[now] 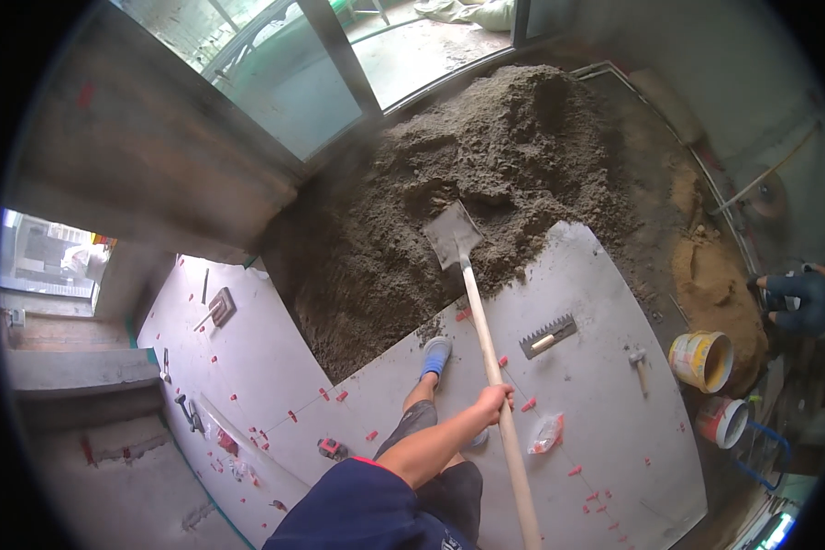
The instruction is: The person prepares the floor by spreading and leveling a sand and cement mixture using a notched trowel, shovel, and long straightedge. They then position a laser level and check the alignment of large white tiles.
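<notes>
My left hand (pixel 495 403) is wrapped round the long pale wooden handle (pixel 484 330) of a shovel, partway along it. The square metal blade (pixel 453 233) rests against the near side of a large heap of damp grey-brown mortar mix (pixel 522 128). From my hand the handle runs back and leaves the picture at the lower edge. My right hand is out of sight. My left foot, in a blue-grey shoe (pixel 436 356), stands on the pale tiled floor (pixel 614 422) near the edge of the mix.
A notched trowel (pixel 548 337), a mallet (pixel 639 370) and a plastic bag of red pieces (pixel 547 433) lie on the tiles. Red clips (pixel 342 396) dot the joints. Buckets (pixel 701 360) stand right, near sand (pixel 720 284) and another person (pixel 800 300). A float (pixel 218 308) lies left.
</notes>
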Motion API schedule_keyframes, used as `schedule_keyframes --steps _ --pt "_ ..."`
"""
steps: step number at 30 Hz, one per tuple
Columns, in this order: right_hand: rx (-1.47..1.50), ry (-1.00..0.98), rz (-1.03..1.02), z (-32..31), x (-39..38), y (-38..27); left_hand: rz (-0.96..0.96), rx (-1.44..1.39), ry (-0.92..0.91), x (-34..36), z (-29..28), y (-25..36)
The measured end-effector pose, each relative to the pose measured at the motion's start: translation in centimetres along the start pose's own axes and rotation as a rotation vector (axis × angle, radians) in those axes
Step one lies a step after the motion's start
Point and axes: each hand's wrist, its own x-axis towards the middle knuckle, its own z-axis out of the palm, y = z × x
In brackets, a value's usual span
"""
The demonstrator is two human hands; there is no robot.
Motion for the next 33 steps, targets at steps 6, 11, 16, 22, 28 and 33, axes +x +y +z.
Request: schedule_keyframes --steps 6,11,16,22,28,33 --pt "-0.217 -0.049 0.129 -5.6 -7.1 -6.5 -0.038 0.168 0.036 -8.1 3.0 -4.1" --pt "0.156 -0.033 0.357 -5.2 -5.7 -4.5 0.052 0.280 0.075 -4.4 2.4 0.5" --pt "-0.057 -0.084 0.100 7.5 6.2 -17.9 0.166 0.487 0.339 5.6 0.2 7.3" --pt "0.088 -0.169 0.284 21.8 11.5 -6.8 0.268 0.652 0.403 12.7 -6.1 16.9" --pt "-0.136 -0.127 0.133 24.1 11.0 -0.1 0.184 0.523 0.243 15.3 -10.7 14.3" --pt "-0.428 -0.241 0.212 23.9 9.1 4.7 0.038 0.514 0.255 13.2 -14.3 9.4"
